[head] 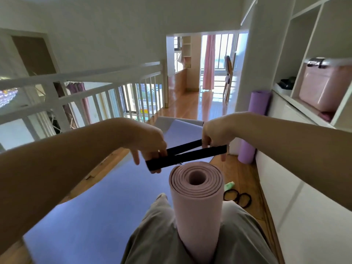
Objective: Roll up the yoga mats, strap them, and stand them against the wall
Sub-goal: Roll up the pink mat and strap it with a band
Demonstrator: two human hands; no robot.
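Pink rolled mat [196, 206] stands upright btwn the person's thighs, grey trousers [152, 237] on both sides, spiral end facing up.

Black strap [185, 156] hangs just above that top end, stretched roughly horizontal btwn both hands. It shows as 2 bands, together at the left and splitting apart toward the right. Can't tell if it touches the roll's rim.

Left hand [151, 147] pinches the strap's left end w/ thumb + fingers, one finger sticking down free. Right hand [213, 135] pinches the right end, upper band under the fingers, one finger pointing down. Both hands sit above and slightly beyond the roll, one each side.

Blue mat [91, 202] lies flat on the wood floor [245, 176], left of and beyond the legs, far end curled up a bit.

Right of the pink roll, on the floor: black loops [238, 199] and a small green bottle [229, 185], near each other.

Further right, a purple rolled mat [255, 121] stands upright against the white cabinet [297, 168], well apart from the hands. Shelves above hold a pink box [323, 88].

White railing [91, 88] runs far left. Pink curtain [208, 61] at the bright window in back.
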